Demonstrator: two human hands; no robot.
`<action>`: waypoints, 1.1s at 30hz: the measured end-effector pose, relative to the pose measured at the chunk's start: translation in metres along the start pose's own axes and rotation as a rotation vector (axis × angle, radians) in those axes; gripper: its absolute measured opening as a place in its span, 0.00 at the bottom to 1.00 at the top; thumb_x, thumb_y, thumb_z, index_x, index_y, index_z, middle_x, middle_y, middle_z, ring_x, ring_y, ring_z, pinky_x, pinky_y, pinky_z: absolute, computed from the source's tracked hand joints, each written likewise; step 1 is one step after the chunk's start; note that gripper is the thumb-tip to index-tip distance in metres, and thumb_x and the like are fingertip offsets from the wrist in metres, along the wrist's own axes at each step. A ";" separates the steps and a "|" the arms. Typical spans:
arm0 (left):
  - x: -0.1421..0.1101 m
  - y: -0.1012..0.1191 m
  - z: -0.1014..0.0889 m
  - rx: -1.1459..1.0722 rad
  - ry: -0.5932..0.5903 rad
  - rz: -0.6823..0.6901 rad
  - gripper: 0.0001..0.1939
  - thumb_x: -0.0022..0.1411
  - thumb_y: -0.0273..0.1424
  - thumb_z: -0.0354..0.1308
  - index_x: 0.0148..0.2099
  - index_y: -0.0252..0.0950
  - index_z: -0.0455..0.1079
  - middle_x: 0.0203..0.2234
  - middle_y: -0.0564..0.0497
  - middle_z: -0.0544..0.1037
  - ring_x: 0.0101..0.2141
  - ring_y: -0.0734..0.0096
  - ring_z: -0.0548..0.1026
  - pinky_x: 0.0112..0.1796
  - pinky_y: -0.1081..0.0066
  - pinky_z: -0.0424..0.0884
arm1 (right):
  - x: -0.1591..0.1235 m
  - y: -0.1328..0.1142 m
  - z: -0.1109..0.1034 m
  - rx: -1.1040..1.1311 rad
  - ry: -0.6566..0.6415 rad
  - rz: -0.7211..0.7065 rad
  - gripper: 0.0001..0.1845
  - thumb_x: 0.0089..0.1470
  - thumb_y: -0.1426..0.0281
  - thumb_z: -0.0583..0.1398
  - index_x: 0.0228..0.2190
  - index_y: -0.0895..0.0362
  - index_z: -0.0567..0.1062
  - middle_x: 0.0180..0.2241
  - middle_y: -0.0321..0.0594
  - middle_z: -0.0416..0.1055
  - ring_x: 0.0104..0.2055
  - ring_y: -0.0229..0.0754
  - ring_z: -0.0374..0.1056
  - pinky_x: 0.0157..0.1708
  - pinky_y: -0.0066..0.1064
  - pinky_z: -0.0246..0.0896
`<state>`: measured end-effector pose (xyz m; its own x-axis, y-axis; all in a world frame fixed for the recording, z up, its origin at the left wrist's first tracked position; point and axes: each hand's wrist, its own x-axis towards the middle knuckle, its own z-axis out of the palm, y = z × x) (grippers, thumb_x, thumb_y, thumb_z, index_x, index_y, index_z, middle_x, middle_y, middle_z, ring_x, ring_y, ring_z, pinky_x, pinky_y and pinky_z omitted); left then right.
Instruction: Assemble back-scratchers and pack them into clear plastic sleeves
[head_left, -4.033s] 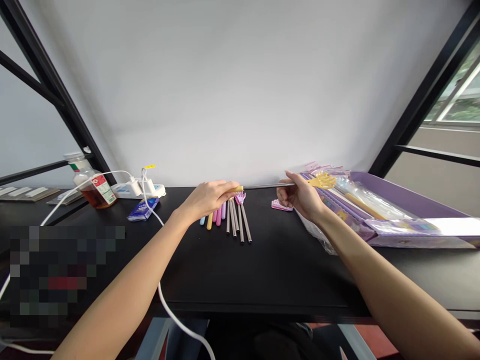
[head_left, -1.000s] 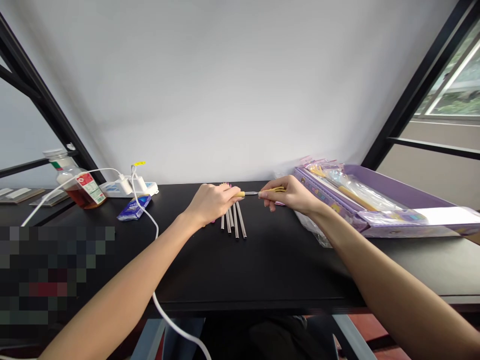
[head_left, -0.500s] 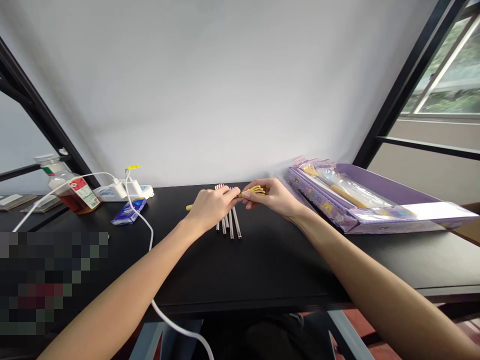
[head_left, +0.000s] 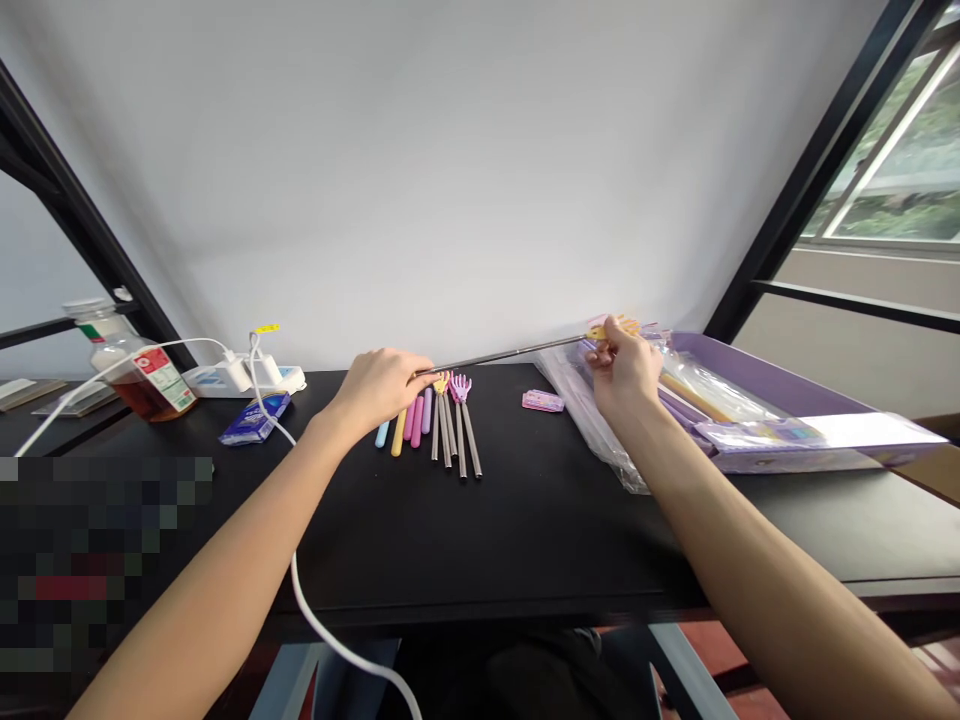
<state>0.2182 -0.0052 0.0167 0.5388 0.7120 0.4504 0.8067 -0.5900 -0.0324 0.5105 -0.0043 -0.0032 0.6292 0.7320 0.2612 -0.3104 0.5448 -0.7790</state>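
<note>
A telescopic back scratcher stretches between my two hands, its thin metal rod drawn out long. My left hand is closed around its handle end, which the fingers hide. At the other end, my right hand grips the yellow claw-shaped head, whose tips show past the fingers. Below the rod lie several metal rods with claw heads, a pink-purple head and a yellow one among them. Beside these rest several coloured handles in blue, yellow, pink and purple.
A purple box holding plastic-wrapped pieces stands at the right, with clear plastic bags beside it. Small pink cards lie nearby. Leftward are a blue packet, a power strip, a white cable and a bottle.
My hands have moved apart, the right one going right and up with the yellow head. The back scratcher's rod is now pulled out long, and the handles and pink cards are uncovered.
</note>
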 end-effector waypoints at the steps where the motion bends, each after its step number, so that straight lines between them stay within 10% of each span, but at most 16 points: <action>1: -0.001 -0.002 0.001 0.011 -0.010 0.005 0.17 0.71 0.38 0.52 0.32 0.41 0.76 0.24 0.52 0.78 0.26 0.67 0.73 0.27 0.69 0.56 | 0.001 0.001 -0.001 0.045 0.033 0.003 0.26 0.46 0.59 0.74 0.20 0.54 0.63 0.15 0.24 0.55 0.15 0.28 0.51 0.16 0.23 0.57; 15: -0.002 0.026 0.026 0.123 0.202 0.157 0.22 0.77 0.44 0.40 0.48 0.43 0.75 0.26 0.52 0.79 0.23 0.70 0.75 0.23 0.71 0.56 | -0.039 0.009 0.019 0.010 -0.401 0.156 0.22 0.43 0.54 0.74 0.27 0.55 0.74 0.20 0.30 0.63 0.18 0.31 0.57 0.27 0.30 0.69; 24: -0.001 -0.032 0.004 0.168 0.178 0.053 0.12 0.72 0.38 0.52 0.43 0.44 0.76 0.34 0.53 0.84 0.31 0.64 0.79 0.28 0.69 0.61 | 0.041 -0.027 -0.039 0.190 0.268 -0.020 0.20 0.65 0.70 0.59 0.22 0.53 0.62 0.15 0.25 0.50 0.14 0.29 0.42 0.16 0.25 0.53; 33: -0.004 -0.033 0.010 0.128 0.187 0.104 0.14 0.72 0.38 0.50 0.44 0.43 0.78 0.36 0.51 0.84 0.33 0.63 0.81 0.29 0.68 0.64 | 0.058 -0.025 -0.063 0.235 0.145 -0.039 0.24 0.68 0.58 0.55 0.22 0.52 0.62 0.16 0.26 0.44 0.15 0.31 0.41 0.15 0.26 0.52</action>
<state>0.1920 0.0149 0.0072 0.5755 0.5602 0.5958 0.7801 -0.5948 -0.1941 0.5999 -0.0013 -0.0041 0.7341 0.6518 0.1904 -0.4305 0.6636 -0.6118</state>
